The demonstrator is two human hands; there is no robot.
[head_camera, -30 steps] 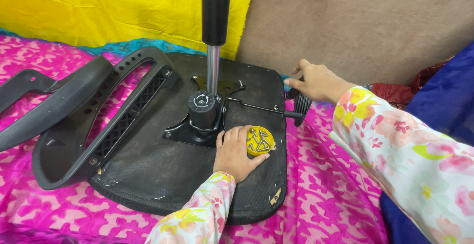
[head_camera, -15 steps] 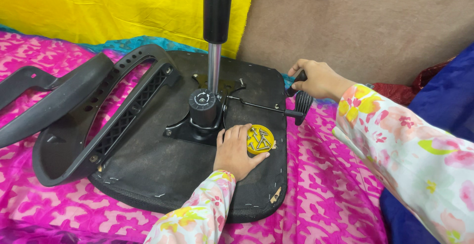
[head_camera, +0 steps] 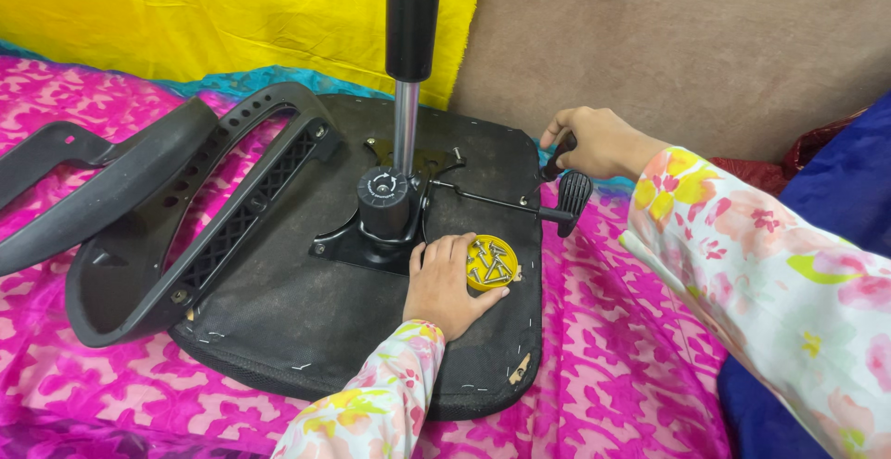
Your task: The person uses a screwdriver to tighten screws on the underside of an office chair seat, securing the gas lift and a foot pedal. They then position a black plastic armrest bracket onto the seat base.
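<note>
An upturned black chair seat [head_camera: 306, 329] is laid on a pink patterned cloth [head_camera: 603, 366], with its metal mechanism plate [head_camera: 371, 236] and the upright gas cylinder [head_camera: 408, 60] at the middle. A black armrest frame [head_camera: 213, 208] is seen along the seat's left edge.

The left hand [head_camera: 445, 287] is rested flat on the seat underside, its fingers curled loosely around the rim of a small yellow dish of screws [head_camera: 491, 262], just to the right of the mechanism plate; the grip of this hand is half spread and the dish is touched rather than lifted. The right hand [head_camera: 594, 141] is pressed together around a dark tool handle [head_camera: 555, 159] at the seat's far right edge, close above the paddle end of the adjustment lever [head_camera: 574, 201]. The tool's tip is hidden, so its kind cannot be told.

Several risks can be judged from this. The shallow dish could be tipped by a nudge of the left fingers, and the screws would be lost in the cloth's busy pattern. The seat, lying on soft fabric, could be rocked under pressure, and the tall cylinder swung with it. The lever paddle could be knocked by the right wrist.
</note>
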